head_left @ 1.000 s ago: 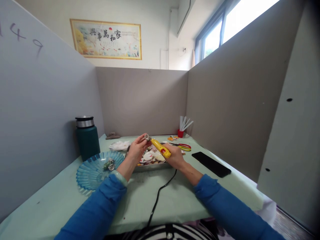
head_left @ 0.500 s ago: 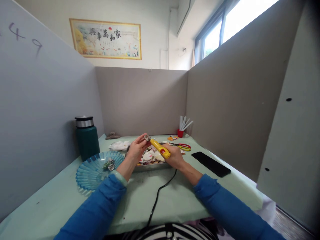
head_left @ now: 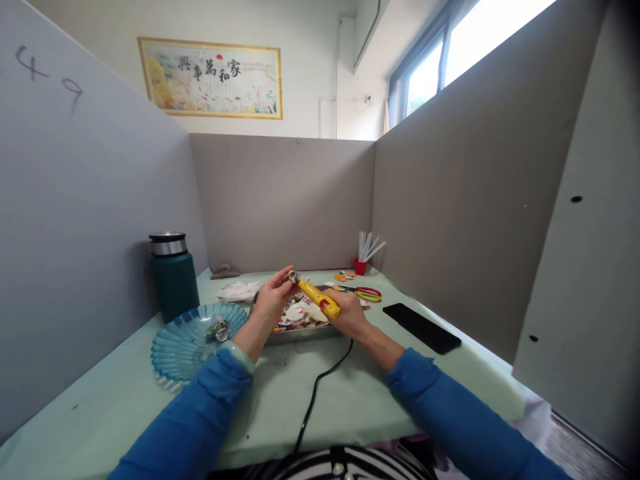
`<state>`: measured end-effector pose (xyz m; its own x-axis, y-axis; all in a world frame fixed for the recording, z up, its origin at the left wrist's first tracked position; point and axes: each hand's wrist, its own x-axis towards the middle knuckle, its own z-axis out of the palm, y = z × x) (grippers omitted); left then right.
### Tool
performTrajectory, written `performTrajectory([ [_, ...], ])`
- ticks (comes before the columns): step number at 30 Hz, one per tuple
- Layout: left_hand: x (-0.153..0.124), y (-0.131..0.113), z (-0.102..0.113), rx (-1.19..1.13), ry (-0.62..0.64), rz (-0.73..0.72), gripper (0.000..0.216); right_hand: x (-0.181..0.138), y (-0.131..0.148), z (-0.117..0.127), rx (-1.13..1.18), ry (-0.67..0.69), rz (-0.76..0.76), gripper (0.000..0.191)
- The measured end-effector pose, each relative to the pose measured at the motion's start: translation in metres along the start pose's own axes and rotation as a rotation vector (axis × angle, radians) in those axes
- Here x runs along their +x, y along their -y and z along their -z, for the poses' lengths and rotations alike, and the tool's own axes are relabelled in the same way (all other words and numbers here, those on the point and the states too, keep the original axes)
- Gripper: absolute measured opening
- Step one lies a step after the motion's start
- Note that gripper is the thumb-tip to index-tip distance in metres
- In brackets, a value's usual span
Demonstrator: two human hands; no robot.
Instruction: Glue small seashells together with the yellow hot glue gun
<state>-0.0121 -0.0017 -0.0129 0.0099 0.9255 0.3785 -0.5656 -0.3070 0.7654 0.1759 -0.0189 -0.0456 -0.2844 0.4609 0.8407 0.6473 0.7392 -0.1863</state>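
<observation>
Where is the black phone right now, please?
In the head view, the black phone lies on the table, right of the right hand, near the scissors.

Piece (head_left: 293,275) pinched in left hand (head_left: 273,303): too small to identify. Tool (head_left: 319,298) rear end hidden inside right hand (head_left: 350,313). Tray (head_left: 300,332) partly behind both hands, contents indistinct. Bits (head_left: 219,329) on plate (head_left: 180,347): too small to tell. Cord (head_left: 313,400) and sleeves (head_left: 200,420) cut off by bottom edge.

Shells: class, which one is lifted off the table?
The small shell pinched in the left hand, by the yellow tool; others lie in the tray and on the blue plate.
</observation>
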Motion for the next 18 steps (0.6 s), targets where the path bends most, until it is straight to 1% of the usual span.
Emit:
performTrajectory([
  [8, 0.0006, 0.0003, -0.0005, 0.005, -0.013, -0.026, 0.035, -0.0009, -0.0001, -0.0006, -0.021, -0.012, -0.013, 0.011],
  [15, 0.0014, 0.0009, 0.0005, -0.021, -0.021, 0.003, 0.033, -0.0008, -0.0012, -0.0019, 0.000, -0.017, -0.022, 0.010],
  [18, 0.0021, 0.0014, 0.0013, -0.028, -0.006, 0.013, 0.034, -0.0016, -0.0034, -0.0032, 0.024, -0.027, -0.034, 0.013],
])
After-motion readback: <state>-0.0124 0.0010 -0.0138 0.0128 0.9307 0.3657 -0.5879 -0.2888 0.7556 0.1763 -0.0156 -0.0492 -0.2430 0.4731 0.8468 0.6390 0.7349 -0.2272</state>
